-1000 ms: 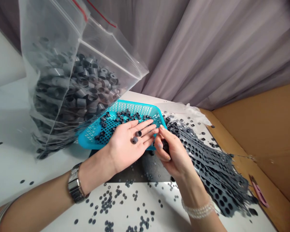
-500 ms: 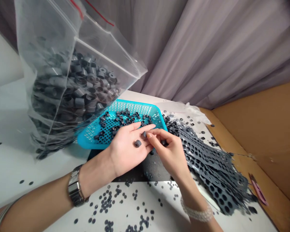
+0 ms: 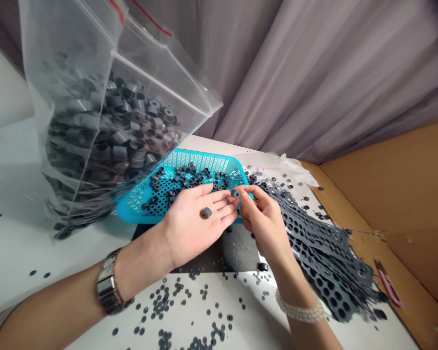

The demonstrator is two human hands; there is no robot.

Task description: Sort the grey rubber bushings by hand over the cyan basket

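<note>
My left hand (image 3: pixel 195 226) lies palm up with its fingers stretched flat. On its palm rests one small grey rubber cap (image 3: pixel 206 213), short and round with a hole in its end. My right hand (image 3: pixel 261 211) pinches a second grey rubber cap (image 3: pixel 235 193) between thumb and forefinger, right at the left fingertips, its holed face towards me. Behind both hands stands a blue plastic basket (image 3: pixel 131 214) with many similar caps scattered inside. The left hand hides part of the basket.
A clear zip bag (image 3: pixel 105 141) full of larger grey caps looms at left. Perforated rubber sheets (image 3: pixel 321 257) lie at right, near pink-handled snippers (image 3: pixel 389 284). Small dark discs (image 3: pixel 164 301) litter the white table. One dark cap (image 3: pixel 263 267) lies beside my right wrist.
My right hand has moved right and slightly up with its cap, from above the left fingers to their tips. The cap has turned its holed face towards me. A dark cap now shows beside my right wrist.
</note>
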